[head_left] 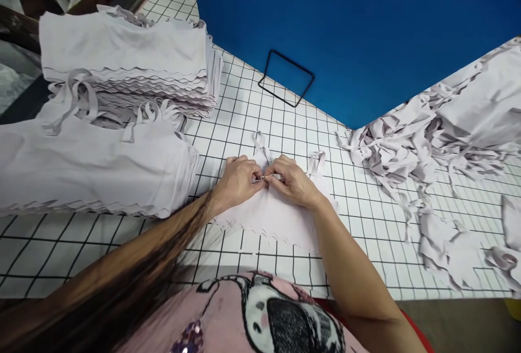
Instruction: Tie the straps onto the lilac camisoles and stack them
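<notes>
A small white garment piece (272, 214) with two thin straps lies flat on the gridded table (244, 108) in front of me. My left hand (238, 179) and my right hand (291, 179) rest on its upper edge, fingertips meeting in the middle. Both are closed in a pinch on the fabric, and a small metallic-looking object (260, 179) shows between the fingertips; I cannot make out what it is. One strap (260, 144) loops up just beyond my hands, the other strap (316, 162) lies to the right.
Two tall stacks of the same white pieces stand at the left, one near (89, 171) and one farther back (126, 54). A loose heap of white pieces and straps (443, 141) spreads over the right side. A black wire frame (287, 77) sits at the table's far edge, against blue floor.
</notes>
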Demonstrator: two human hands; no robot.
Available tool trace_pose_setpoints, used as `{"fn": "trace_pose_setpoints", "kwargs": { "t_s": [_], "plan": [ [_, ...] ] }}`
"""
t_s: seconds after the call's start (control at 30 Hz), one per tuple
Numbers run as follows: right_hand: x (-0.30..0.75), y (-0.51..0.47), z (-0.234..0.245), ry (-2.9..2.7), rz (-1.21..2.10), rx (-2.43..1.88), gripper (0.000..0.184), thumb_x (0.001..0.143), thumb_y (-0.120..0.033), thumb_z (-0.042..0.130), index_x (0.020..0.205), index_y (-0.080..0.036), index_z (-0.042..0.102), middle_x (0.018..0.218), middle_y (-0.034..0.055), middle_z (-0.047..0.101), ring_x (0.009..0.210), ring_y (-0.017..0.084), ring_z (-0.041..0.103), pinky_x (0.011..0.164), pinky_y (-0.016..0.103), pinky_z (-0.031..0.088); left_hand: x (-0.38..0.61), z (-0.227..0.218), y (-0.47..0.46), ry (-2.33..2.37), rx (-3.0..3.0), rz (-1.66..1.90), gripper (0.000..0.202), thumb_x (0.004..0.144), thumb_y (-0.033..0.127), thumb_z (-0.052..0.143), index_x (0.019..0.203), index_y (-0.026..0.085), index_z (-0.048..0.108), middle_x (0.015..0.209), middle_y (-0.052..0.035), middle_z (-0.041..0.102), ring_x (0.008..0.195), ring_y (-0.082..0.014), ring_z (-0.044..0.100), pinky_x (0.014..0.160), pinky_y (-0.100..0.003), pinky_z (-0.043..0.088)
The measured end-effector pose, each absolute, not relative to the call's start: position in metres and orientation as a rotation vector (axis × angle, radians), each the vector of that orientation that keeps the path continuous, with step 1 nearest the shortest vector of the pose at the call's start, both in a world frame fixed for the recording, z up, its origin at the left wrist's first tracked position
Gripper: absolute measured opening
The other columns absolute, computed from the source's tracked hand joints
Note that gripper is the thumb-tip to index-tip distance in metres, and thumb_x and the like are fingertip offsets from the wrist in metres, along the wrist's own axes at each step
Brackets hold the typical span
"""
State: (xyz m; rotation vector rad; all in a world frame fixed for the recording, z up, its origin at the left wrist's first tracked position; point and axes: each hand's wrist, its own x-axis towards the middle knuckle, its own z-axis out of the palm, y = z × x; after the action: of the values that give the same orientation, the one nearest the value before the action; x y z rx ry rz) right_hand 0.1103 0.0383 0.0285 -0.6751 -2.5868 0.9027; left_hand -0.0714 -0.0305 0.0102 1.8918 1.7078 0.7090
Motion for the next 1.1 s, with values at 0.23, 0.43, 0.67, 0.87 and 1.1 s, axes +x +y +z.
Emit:
{"fn": "trace_pose_setpoints", "kwargs": {
  "t_s": [0.23, 0.43, 0.67, 0.87, 1.1],
  "plan": [
    [0.108, 0.044, 0.049, -2.929, 0.532, -0.489, 0.022, 0.100, -0.018, 0.040, 0.085, -0.018, 0.057, 0.079, 0.0046, 0.055, 0.081, 0.019, 0.040, 0.076, 0.035, 0.028, -0.072, 0.025, -0.030, 1.654, 1.894, 0.599, 0.020, 0.085, 0.034, 0.064, 0.075, 0.017, 0.064, 0.080, -0.0006, 0.069, 0.090, -0.0205, 0.057, 0.089, -0.040, 0.032],
    [0.096, 0.054, 0.065, -3.169, 0.350, -0.299, 0.030, 0.100, -0.011, 0.035, 0.081, -0.016, 0.058, 0.077, 0.0053, 0.056, 0.078, 0.019, 0.036, 0.073, 0.036, 0.023, -0.074, 0.029, -0.030, 1.608, 1.903, 0.571, 0.016, 0.085, 0.026, 0.060, 0.073, 0.017, 0.065, 0.078, -0.0023, 0.070, 0.090, -0.0216, 0.055, 0.086, -0.041, 0.032],
    [0.087, 0.065, 0.072, -3.293, 0.415, -0.271, 0.024, 0.095, -0.009, 0.045, 0.082, -0.018, 0.064, 0.073, 0.0037, 0.058, 0.077, 0.018, 0.038, 0.071, 0.035, 0.020, -0.076, 0.023, -0.027, 1.602, 1.864, 0.555, 0.014, 0.084, 0.030, 0.063, 0.079, 0.018, 0.069, 0.084, -0.0027, 0.073, 0.096, -0.0245, 0.057, 0.089, -0.043, 0.032],
    [0.087, 0.085, 0.084, -3.075, 0.410, -0.518, 0.013, 0.090, -0.012, 0.056, 0.090, -0.019, 0.066, 0.083, 0.0042, 0.063, 0.085, 0.019, 0.045, 0.079, 0.036, 0.023, -0.079, 0.017, -0.028, 1.579, 1.867, 0.621, 0.015, 0.081, 0.035, 0.069, 0.080, 0.019, 0.068, 0.089, -0.0010, 0.073, 0.096, -0.0236, 0.059, 0.095, -0.044, 0.031],
    [0.073, 0.123, 0.067, -2.482, 0.745, -0.811, 0.013, 0.084, -0.032, 0.068, 0.083, -0.019, 0.066, 0.087, 0.0037, 0.059, 0.084, 0.018, 0.050, 0.076, 0.033, 0.034, -0.079, 0.021, -0.027, 1.571, 1.831, 0.630, 0.018, 0.081, 0.035, 0.067, 0.073, 0.020, 0.064, 0.085, 0.0001, 0.072, 0.092, -0.0214, 0.058, 0.098, -0.043, 0.031]
  ]
}}
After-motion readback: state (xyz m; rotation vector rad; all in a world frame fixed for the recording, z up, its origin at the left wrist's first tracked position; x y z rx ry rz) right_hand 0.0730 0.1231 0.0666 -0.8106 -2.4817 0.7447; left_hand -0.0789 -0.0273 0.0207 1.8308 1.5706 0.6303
